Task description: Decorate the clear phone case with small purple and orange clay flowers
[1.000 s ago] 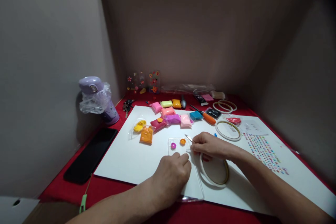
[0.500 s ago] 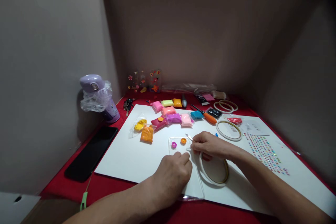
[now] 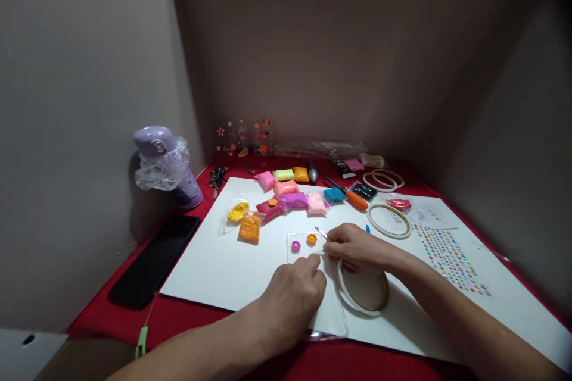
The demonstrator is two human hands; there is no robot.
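Note:
My left hand [image 3: 292, 292] is closed over a clear phone case [image 3: 333, 315], fingertips pinched on the end of a thin white strip of tape. The strip runs to my right hand [image 3: 355, 245], whose fingers are closed around a small tool with a pointed metal tip, apparently scissors [image 3: 320, 231]; something red shows below the palm. A narrow white tape roll [image 3: 342, 286] with a brown core hangs tilted below the right hand, over the case's right edge. Above the left hand, a purple clay flower [image 3: 295, 246] and an orange clay flower [image 3: 311, 239] sit on the case.
Several clay packets [image 3: 294, 200] lie across the white board [image 3: 214, 274]. An orange-handled tool [image 3: 356, 199], another tape roll [image 3: 388, 221] and a gem sticker sheet [image 3: 451, 262] are to the right. A black phone [image 3: 154, 262] and purple bottle [image 3: 156, 140] stand left.
Hardly anything differs. Both hands keep their grip over the case, and the whole view has shifted very slightly.

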